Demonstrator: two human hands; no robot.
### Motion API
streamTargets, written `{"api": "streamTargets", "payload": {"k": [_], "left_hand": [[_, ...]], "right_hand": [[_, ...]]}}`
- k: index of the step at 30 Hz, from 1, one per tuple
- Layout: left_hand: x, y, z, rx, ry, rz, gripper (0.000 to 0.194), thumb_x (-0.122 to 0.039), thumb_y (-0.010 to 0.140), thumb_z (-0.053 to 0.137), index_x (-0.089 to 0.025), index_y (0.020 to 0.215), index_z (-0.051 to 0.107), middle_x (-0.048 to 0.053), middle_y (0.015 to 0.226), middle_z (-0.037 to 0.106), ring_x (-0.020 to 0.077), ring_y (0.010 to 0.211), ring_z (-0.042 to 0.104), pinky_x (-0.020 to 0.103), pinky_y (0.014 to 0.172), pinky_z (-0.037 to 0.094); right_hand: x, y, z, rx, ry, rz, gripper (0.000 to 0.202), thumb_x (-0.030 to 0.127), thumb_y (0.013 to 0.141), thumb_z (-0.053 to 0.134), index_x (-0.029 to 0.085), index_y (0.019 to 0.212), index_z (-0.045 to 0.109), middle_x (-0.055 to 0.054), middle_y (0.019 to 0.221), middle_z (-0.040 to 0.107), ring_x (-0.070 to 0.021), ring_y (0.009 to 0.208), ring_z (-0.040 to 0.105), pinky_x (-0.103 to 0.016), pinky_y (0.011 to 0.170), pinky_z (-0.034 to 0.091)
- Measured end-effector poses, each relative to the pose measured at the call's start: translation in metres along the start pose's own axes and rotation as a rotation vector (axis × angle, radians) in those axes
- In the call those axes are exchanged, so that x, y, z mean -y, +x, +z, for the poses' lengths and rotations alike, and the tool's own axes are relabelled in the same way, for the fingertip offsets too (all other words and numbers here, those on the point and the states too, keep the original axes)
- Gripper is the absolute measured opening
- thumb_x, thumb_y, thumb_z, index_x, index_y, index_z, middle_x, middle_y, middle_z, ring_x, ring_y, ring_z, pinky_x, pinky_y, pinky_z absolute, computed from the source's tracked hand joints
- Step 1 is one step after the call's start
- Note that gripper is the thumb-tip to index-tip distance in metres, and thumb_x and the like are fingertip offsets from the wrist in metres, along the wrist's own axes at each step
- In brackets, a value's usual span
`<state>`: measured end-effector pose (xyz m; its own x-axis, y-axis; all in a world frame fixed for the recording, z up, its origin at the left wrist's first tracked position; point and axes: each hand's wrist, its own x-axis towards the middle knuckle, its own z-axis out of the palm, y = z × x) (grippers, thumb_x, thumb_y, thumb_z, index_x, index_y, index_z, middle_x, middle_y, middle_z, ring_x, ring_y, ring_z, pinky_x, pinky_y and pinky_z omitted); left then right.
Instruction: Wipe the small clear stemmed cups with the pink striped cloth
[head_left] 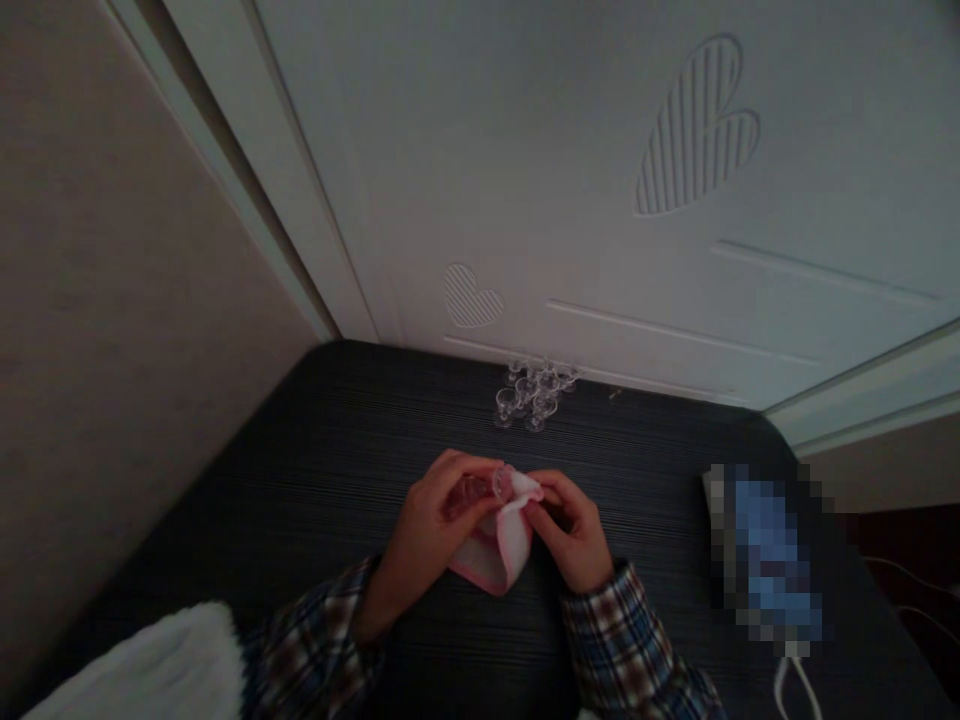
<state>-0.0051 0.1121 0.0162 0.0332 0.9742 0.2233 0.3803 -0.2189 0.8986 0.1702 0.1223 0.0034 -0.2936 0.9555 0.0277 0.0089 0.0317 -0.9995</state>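
Note:
Near the front of the dark table, my left hand [440, 520] has its fingers closed round a small clear glass-like cup [502, 484], whose rim points to the right. A white cloth with pink edging [495, 550] hangs below and between the hands. My right hand [570, 525] pinches the cloth's upper corner close to the cup's rim. The cloth touches the cup. Beyond the hands, several small clear stemmed cups [536, 392] stand grouped at the table's back edge.
The dark wood-grain table [337, 430] meets a white panel with heart reliefs [474, 297] at the back. On the right lies a blurred-out blue object [772, 555] with a white strap [796, 690]. A fluffy white thing [165, 665] is at the lower left.

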Motion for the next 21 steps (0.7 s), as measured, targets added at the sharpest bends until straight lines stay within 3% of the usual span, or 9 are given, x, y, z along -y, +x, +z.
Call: {"api": "streamTargets", "payload": {"k": [5,11,17,21], "left_hand": [[-0.001,-0.001,-0.002,-0.112,-0.019,0.021,0.033,-0.018,0.072,0.062,-0.024,0.104,0.057,0.002,0.092,0.062,0.0180,0.091,0.055,0.030,0.083,0.042],[-0.004,0.001,0.000,-0.081,-0.407,-0.099,0.042,-0.018,0.076,0.058,-0.023,0.116,0.045,0.000,0.082,0.061,0.0140,0.078,0.059,0.026,0.074,0.046],[-0.001,0.005,0.001,-0.120,-0.495,-0.171,0.016,-0.017,0.073,0.061,-0.018,0.087,0.053,0.000,0.083,0.056,0.0126,0.079,0.055,0.023,0.071,0.045],[0.005,0.006,0.003,-0.107,-0.585,-0.146,0.018,-0.015,0.072,0.062,-0.018,0.085,0.049,0.000,0.084,0.051,0.0110,0.077,0.052,0.022,0.069,0.045]], "right_hand": [[0.001,0.001,0.000,-0.016,0.107,0.027,0.017,0.025,0.078,0.058,0.021,0.094,0.060,-0.002,0.087,0.067,-0.0161,0.076,0.060,-0.025,0.065,0.044],[0.001,0.005,-0.005,-0.119,0.147,0.027,0.016,0.028,0.076,0.060,0.020,0.089,0.061,-0.002,0.086,0.065,-0.0162,0.079,0.058,-0.025,0.068,0.044],[-0.011,0.006,-0.012,-0.282,0.264,0.045,0.017,0.030,0.074,0.063,0.021,0.088,0.061,0.000,0.081,0.063,-0.0130,0.071,0.055,-0.022,0.062,0.041],[-0.014,0.007,-0.015,-0.437,0.351,0.035,0.019,0.031,0.074,0.063,0.020,0.088,0.058,0.001,0.078,0.060,-0.0111,0.065,0.052,-0.021,0.058,0.039]]}}
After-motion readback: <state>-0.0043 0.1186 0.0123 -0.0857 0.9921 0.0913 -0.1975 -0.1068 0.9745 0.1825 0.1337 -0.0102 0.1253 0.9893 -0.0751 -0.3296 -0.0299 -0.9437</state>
